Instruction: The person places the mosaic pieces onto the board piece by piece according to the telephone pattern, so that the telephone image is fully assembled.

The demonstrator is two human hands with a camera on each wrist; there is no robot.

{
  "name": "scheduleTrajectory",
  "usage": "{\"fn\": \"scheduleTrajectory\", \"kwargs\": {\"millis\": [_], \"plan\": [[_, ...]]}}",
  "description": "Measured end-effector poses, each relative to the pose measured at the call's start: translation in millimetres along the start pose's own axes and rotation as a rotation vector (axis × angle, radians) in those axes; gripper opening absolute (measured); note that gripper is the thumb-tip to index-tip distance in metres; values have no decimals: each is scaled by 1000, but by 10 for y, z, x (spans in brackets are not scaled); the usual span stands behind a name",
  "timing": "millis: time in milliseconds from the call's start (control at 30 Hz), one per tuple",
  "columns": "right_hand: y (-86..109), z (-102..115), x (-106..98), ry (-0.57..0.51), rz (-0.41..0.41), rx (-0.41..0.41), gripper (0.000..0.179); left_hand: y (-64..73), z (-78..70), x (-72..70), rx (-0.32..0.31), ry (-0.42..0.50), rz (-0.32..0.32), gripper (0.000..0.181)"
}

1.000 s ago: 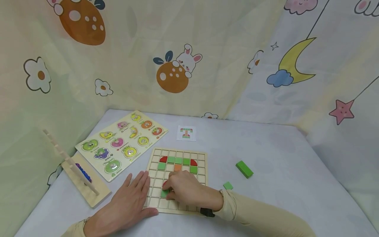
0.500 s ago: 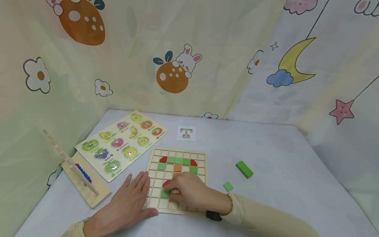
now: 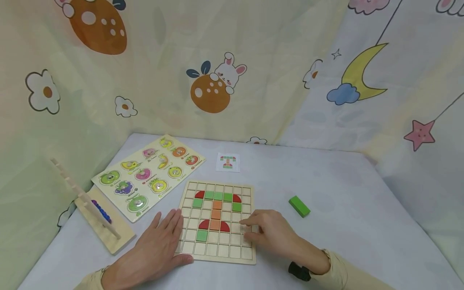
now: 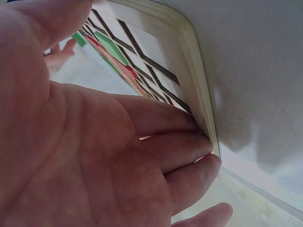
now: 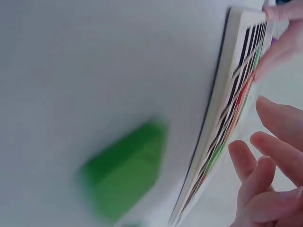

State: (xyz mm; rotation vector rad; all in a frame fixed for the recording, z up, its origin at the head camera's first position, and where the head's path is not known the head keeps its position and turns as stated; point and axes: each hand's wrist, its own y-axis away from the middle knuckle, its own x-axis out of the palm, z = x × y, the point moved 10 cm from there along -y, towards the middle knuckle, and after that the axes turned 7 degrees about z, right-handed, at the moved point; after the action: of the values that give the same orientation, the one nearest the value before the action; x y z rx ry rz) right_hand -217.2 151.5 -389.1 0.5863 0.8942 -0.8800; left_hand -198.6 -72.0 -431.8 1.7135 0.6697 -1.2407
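Observation:
A wooden grid board [image 3: 240,251] lies on the table, with red, green and orange tiles set in its cells. A green tile [image 3: 201,235] sits below a red rounded piece [image 3: 204,224]; another red rounded piece [image 3: 224,226] lies right of the orange tiles [image 3: 215,219]. My left hand [image 3: 154,245] rests flat along the board's left edge, fingertips against its side in the left wrist view. Over the right edge hovers my right hand [image 3: 273,233], fingers loosely bent, holding nothing in the right wrist view. That hand hides where a small loose green tile lay.
A green block [image 3: 299,206] lies right of the board. Behind it is a small pattern card [image 3: 228,162]. A fruit puzzle board [image 3: 148,177] and a wooden stand with blue beads [image 3: 116,243] are at the left. Patterned cloth [image 3: 275,80] hangs behind.
My right hand has left the lower red piece and moved right to the board's edge, uncovering the orange column and right red piece. The left hand stays put.

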Motion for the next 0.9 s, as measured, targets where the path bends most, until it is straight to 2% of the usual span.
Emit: {"fn": "scheduleTrajectory", "kwargs": {"millis": [100, 233, 367, 467, 600, 733, 900], "plan": [[147, -201, -145, 43, -55, 74, 31, 6, 2, -1, 6, 1, -6, 107], [314, -471, -310, 124, -120, 224, 33, 9, 9, 3, 10, 3, -11, 107], [427, -689, -385, 194, -144, 364, 31, 3, 21, 10, 7, 4, -4, 107], [477, -772, -390, 206, -137, 391, 31, 0, 22, 18, 7, 4, 6, 108], [506, -819, -349, 185, -120, 386, 28, -4, 18, 26, 6, 4, 16, 108], [494, -818, -312, 181, -115, 375, 25, -10, 18, 28, -2, 2, 24, 108], [461, -798, -276, 196, -99, 391, 30, -21, 17, 34, -8, 3, 36, 108]]}}
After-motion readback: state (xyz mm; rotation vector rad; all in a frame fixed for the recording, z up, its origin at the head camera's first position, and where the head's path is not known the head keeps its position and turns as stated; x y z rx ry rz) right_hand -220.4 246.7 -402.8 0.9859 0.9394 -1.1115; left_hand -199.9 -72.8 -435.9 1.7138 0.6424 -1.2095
